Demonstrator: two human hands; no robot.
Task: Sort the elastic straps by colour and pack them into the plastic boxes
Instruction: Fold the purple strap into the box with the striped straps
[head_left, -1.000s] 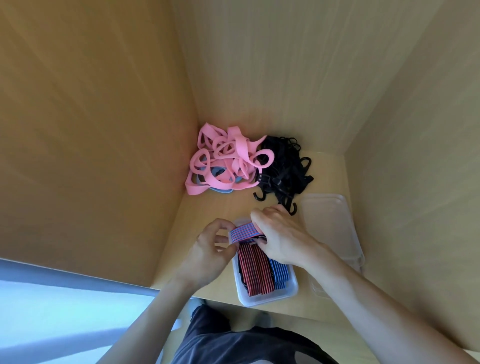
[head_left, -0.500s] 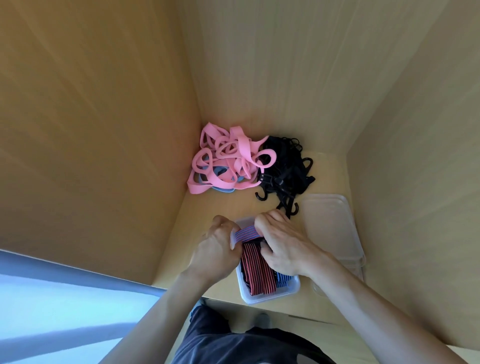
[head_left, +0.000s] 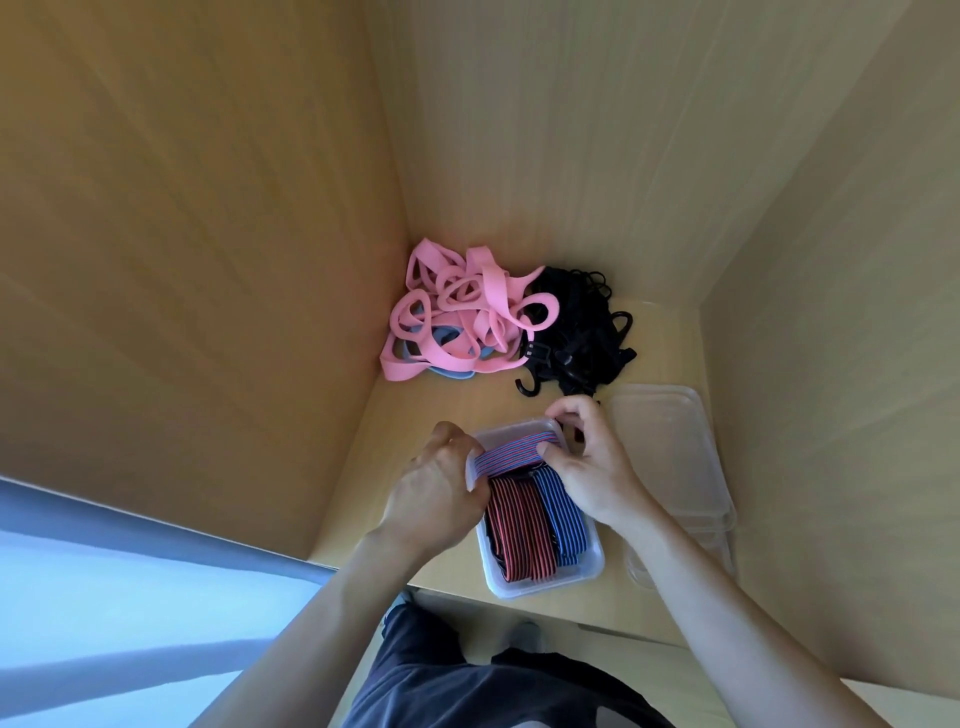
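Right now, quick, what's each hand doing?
Left hand: grips the left end of the striped strap.
Right hand: pinches the same strap's right end.

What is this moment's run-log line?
left hand, right hand: grip striped strap | held over plastic box | unsorted: pink straps, black straps

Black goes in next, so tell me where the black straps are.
In the head view the black straps lie heaped at the back of the table, against the right side of the pink straps and just beyond the right hand.
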